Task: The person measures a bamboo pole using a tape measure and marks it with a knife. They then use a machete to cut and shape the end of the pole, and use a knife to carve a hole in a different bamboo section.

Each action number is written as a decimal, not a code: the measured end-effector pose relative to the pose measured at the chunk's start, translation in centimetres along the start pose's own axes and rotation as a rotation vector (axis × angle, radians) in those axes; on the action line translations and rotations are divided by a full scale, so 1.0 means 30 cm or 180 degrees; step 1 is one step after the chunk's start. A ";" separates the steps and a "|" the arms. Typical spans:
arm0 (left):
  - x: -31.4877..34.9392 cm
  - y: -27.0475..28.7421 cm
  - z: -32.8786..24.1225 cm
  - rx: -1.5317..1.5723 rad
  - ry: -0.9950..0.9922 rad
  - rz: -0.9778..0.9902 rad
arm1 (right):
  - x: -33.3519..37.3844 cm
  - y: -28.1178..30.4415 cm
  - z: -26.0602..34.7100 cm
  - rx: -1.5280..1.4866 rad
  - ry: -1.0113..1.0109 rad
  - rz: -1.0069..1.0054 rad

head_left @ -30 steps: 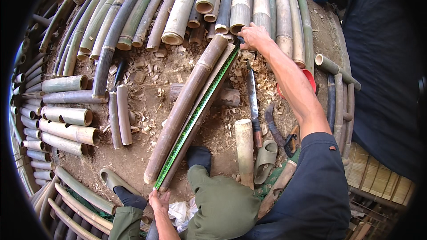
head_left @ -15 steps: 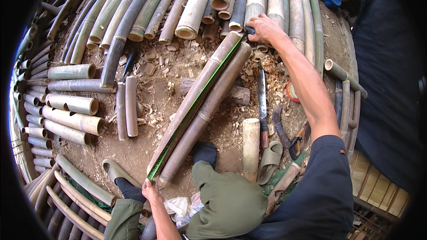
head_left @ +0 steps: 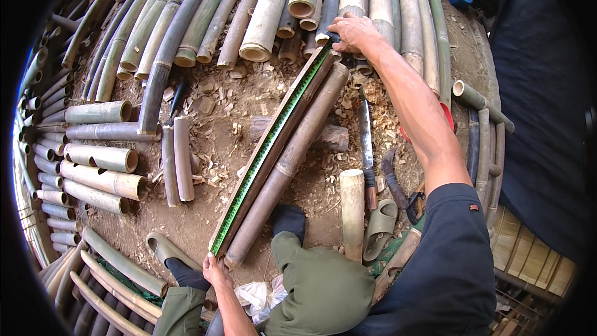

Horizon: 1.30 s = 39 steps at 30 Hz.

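A green tape measure blade (head_left: 267,151) is stretched lengthwise along a brown bamboo piece (head_left: 282,151) slanting across the ground in front of me. At its near end my left hand (head_left: 217,272) pinches the tape's tip against the bamboo. My right hand (head_left: 356,32) grips the dark tape measure case (head_left: 334,38) at the far end; its fingers partly cover the case. Right beside the measured piece lies a second brown bamboo pole (head_left: 287,165). Beneath both, a short log (head_left: 333,138) rests crosswise.
A long knife (head_left: 367,143) and a curved blade (head_left: 393,177) lie to the right, near an upright bamboo section (head_left: 352,211) and a sandal (head_left: 380,227). Bamboo poles (head_left: 267,18) line the far side. Cut tubes (head_left: 102,177) are stacked at left. Chips litter the dirt.
The tape has turned its green face more upward, and the bamboo under it looks rolled, with a darker side showing. My right hand has shifted slightly left and away; my left hand has moved slightly right.
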<state>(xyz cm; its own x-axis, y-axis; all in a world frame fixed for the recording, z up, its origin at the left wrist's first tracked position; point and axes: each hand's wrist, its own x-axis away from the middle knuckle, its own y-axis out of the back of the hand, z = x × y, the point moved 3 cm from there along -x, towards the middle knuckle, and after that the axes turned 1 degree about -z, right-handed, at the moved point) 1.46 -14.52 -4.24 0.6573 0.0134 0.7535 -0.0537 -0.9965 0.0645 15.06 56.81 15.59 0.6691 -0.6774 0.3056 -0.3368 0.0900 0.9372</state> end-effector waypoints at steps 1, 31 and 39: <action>0.006 -0.007 -0.003 0.0001 -0.0014 -0.0014 | 0.000 0.000 0.001 -0.0015 0.0008 0.0008; 0.298 -0.521 -0.261 -0.3388 -0.3008 0.1223 | 0.903 -0.401 0.611 -0.0554 0.1128 0.0938; 0.081 -0.596 -0.281 -0.4323 -0.2072 0.1968 | 0.977 -0.542 0.661 -0.1547 0.0900 -0.1078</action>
<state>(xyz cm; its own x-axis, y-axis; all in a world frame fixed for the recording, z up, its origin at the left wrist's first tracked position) -2.33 4.03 1.96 0.4551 -0.7254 0.5164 -0.7701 -0.0295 0.6372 27.02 21.01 5.98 0.8562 -0.5143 -0.0496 0.2165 0.2699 0.9383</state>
